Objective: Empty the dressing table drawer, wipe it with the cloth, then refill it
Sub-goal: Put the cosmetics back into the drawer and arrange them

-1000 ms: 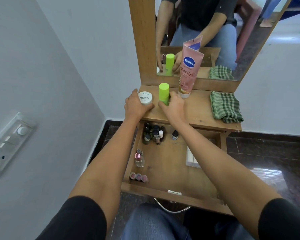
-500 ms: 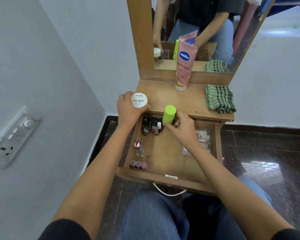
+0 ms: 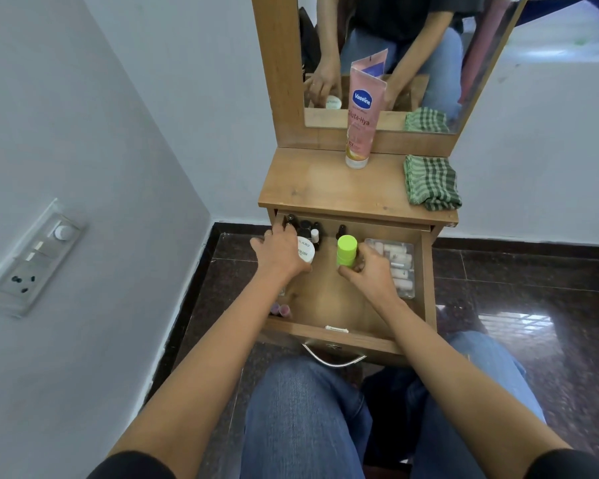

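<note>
In the head view we see the open drawer [image 3: 325, 335], where the left hand [image 3: 281, 252] grasps a white jar [image 3: 306, 250] at the drawer's back left, just in front of dark nail polish bottles [image 3: 305, 228]. The right hand [image 3: 370, 274] curls round a green bottle [image 3: 346, 250] at the drawer's middle. A clear box [image 3: 400, 261] along the drawer's right wall is partly hidden by that hand, small pink bottles [image 3: 280, 309] peek from under the left forearm at the drawer's front left, and above the drawer the green checked cloth [image 3: 431, 183] lies right of a pink lotion tube [image 3: 362, 112].
</note>
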